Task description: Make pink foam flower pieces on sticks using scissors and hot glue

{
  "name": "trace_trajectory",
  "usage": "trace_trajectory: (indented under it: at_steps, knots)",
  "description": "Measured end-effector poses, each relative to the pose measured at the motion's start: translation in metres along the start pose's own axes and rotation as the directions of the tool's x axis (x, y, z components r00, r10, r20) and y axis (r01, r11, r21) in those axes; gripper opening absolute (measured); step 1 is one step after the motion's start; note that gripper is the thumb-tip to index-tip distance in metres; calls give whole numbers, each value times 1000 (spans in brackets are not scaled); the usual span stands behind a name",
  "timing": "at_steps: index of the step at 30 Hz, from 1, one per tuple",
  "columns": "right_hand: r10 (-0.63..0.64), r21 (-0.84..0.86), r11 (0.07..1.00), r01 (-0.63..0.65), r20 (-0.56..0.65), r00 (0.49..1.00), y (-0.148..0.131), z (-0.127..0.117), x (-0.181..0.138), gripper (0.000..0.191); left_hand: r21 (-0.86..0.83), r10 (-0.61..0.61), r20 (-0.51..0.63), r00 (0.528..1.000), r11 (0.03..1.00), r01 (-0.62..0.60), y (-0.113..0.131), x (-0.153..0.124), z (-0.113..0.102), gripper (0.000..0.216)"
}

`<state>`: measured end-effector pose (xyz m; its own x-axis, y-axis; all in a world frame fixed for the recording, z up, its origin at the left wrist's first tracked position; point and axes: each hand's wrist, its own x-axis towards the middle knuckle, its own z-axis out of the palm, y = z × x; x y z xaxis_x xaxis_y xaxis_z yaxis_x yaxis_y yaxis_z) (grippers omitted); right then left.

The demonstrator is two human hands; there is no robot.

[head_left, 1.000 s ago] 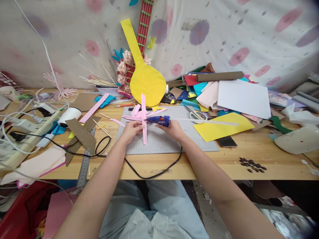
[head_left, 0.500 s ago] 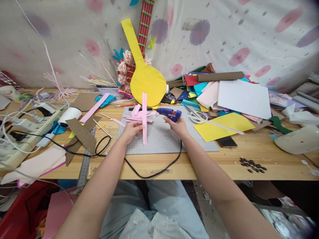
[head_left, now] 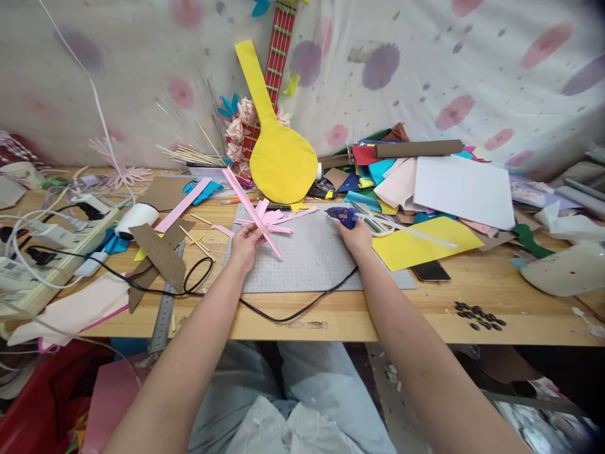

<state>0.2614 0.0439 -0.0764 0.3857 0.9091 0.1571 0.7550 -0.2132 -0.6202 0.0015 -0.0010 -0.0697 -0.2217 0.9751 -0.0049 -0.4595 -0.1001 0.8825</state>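
Note:
My left hand (head_left: 247,247) pinches a long pink strip (head_left: 253,211), which slants from upper left to lower right above the cutting mat (head_left: 312,265). More pink strips (head_left: 274,218) lie in a loose pile just behind that hand. A blue hot glue gun (head_left: 344,216) is in my right hand (head_left: 355,234), over the mat's right part, its nozzle facing left. A long clear glue stick (head_left: 416,233) juts out of its rear to the right. The gun's black cord (head_left: 302,311) curves across the table's front.
A yellow lute-shaped piece (head_left: 283,164) leans at the back before a red-necked instrument model. White-handled scissors (head_left: 378,224) lie right of the gun. Sheets and scraps (head_left: 463,189) are heaped back right. At left are a power strip (head_left: 61,261), brown pieces and a metal ruler (head_left: 164,315).
The pink strip in my left hand has turned from upright to slanting, its top now to the left. My right hand has moved the glue gun to the right, away from the strip.

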Motion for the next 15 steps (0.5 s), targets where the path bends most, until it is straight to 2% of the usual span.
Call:
trace_trajectory:
  at_steps: [5,8,9,10,12,15]
  knots:
    - [-50,-62,997,49,-21,999,-2,-6,-5,56,-44,7,-34,999,999,-8,-1,3,-3,19]
    - [-110,-207,974,91,-81,991,-2,-22,-11,54,-76,6,-54,999,997,-10,-2,5,-5,16]
    - [-113,-255,962,94,-61,992,-2,-28,-13,52,-90,8,-55,998,996,-13,-2,6,-6,15]
    - [-98,-287,954,92,-4,995,-2,-34,-16,49,-103,11,-53,999,995,-17,-3,7,-7,15]
    - [-67,-296,948,120,182,981,-5,-42,-21,44,-116,14,-48,999,993,-19,-3,8,-7,14]
    - [-176,-150,955,255,404,898,-20,-39,-32,37,-109,10,-42,999,994,-14,-3,8,-6,15]
